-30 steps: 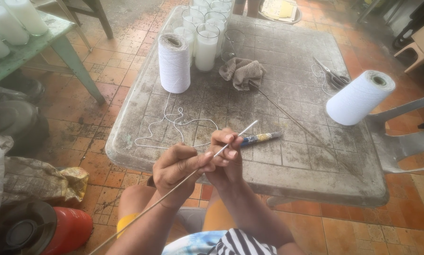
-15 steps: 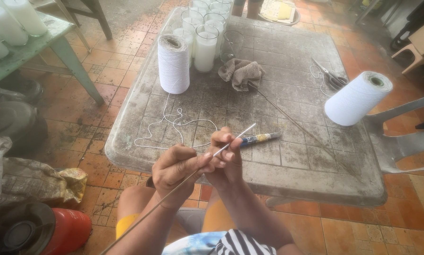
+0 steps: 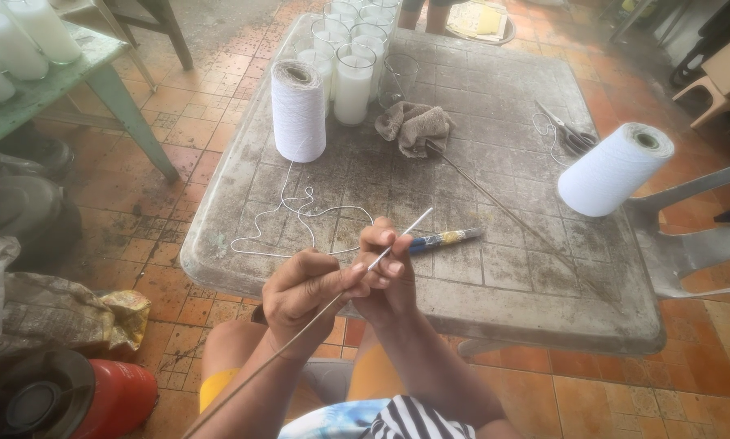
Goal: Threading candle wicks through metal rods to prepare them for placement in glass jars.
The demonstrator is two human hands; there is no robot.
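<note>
Rod point(image 3: 332, 297): one, pinched by two hands; perhaps wire.

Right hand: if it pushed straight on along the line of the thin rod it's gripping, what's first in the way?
Probably the blue-handled tool lying on the table, just beyond the right hand and the rod tip. Depth is unclear; the rod may pass above it.
</note>
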